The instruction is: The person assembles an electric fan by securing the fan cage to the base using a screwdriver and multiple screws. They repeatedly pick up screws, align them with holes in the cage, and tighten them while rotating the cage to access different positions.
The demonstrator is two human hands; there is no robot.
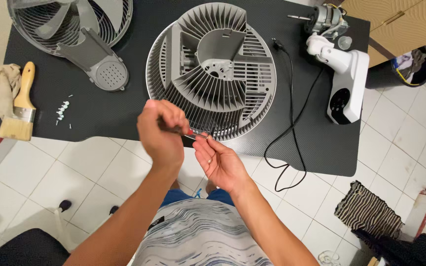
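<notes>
Disassembly well advanced: rear grille (212, 69) lies stripped on the table (124, 106), motor (325, 19) and screws (63, 110) set aside, while left hand (161, 130) fists a tool handle and right hand (220, 160) pinches its small clear tip (196, 133).

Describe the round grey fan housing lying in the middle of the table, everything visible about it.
The fan housing is a round grey grille, plastic by its look, lying flat on the black table. Thin ribs radiate from its centre to the outer ring. A raised boxy hub with slots and screw posts sits in the middle, open at the top. Its near rim lies just beyond the left hand and right hand, which hold a small tool over that edge. A black cable runs along its right side.
</notes>
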